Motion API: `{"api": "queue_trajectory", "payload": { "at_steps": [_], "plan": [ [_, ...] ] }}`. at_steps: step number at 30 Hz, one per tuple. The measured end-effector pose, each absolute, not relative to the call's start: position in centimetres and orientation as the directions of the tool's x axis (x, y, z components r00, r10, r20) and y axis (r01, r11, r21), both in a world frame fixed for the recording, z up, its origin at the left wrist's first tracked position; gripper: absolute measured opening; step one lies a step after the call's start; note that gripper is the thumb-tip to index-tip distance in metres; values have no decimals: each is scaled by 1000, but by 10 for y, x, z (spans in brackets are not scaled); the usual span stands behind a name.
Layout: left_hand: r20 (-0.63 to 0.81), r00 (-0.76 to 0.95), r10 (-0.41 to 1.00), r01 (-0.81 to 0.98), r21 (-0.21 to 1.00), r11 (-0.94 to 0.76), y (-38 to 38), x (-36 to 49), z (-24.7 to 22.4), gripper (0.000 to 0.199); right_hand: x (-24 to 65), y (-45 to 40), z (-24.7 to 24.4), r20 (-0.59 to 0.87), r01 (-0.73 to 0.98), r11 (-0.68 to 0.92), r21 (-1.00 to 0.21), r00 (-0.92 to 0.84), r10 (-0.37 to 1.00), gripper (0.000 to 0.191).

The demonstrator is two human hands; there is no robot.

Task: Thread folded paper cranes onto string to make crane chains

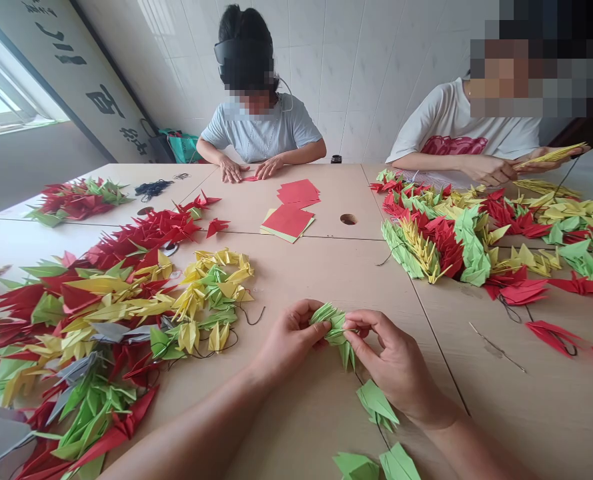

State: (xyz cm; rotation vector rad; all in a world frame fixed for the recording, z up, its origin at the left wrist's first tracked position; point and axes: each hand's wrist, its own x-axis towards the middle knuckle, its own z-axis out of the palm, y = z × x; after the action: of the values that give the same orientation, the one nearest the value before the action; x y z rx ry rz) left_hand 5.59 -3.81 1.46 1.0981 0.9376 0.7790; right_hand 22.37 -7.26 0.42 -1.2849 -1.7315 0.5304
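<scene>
My left hand point(289, 340) and right hand point(393, 357) are held together in front of me, above the light wood table point(296, 427). Between them is a bunch of green paper cranes point(335, 330), the working item, located at the centre of my reach. Finger state, left: the fingers point(316, 321) are curled closed and grip the bunch from its left side. Finger state, right: the thumb and forefinger point(352, 331) are closed in a pinch on the bunch from its right side; the remaining fingers are curled beside it. A dark thread point(377, 433) runs down from the bunch to further green paper cranes point(376, 405), which lie on the table just below my right hand. More green paper cranes point(376, 465) lie at the near edge of the view. To my left lies a large heap of red, yellow and green paper cranes point(76, 327), with a yellow-and-green cluster point(211, 300) beside it. A similar heap point(441, 240) lies ahead and to my right. Stacked red paper squares point(289, 220) lie across the table, near a co-worker's hands point(249, 170). Another co-worker's hands point(541, 160) hold a yellow string of cranes point(551, 155).
</scene>
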Motion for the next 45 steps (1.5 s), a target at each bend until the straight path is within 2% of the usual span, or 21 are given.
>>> {"api": "queue_trajectory", "payload": {
  "at_steps": [5, 9, 17, 24, 26, 31, 33, 39, 45],
  "plan": [
    [-201, 456, 867, -38, 969, 245, -38, 55, 14, 21, 223, -72, 4, 414, 583, 368, -724, -59, 908, 18],
    [-137, 480, 867, -89, 975, 203, -40, 57, 10, 23, 223, -71, 1, 412, 580, 350, -735, -28, 911, 20],
    [-169, 344, 924, -140, 964, 228, -39, 60, 8, 22, 226, -70, -1, 267, 394, 243, -886, 4, 964, 29],
    [-186, 277, 943, -187, 952, 243, -37, 58, 8, 23, 221, -73, 3, 154, 614, 198, -764, -126, 980, 52],
    [-195, 277, 941, -190, 949, 253, -37, 58, 8, 23, 221, -72, 2, 138, 627, 176, -759, -110, 984, 49],
    [-196, 244, 950, -201, 948, 247, -37, 59, 7, 25, 222, -71, 3, 91, 604, 108, -790, -60, 994, 18],
    [-190, 224, 956, -203, 950, 236, -37, 60, 8, 25, 223, -71, 4, 99, 594, 125, -795, -76, 992, 11],
    [-112, 162, 980, -141, 981, 135, -39, 59, 6, 20, 224, -69, 4, 313, 525, 340, -781, -142, 939, 17],
    [-37, 148, 988, -24, 999, 41, -40, 59, 2, 16, 223, -71, 4, 307, 532, 308, -788, -93, 947, 11]
  ]
}}
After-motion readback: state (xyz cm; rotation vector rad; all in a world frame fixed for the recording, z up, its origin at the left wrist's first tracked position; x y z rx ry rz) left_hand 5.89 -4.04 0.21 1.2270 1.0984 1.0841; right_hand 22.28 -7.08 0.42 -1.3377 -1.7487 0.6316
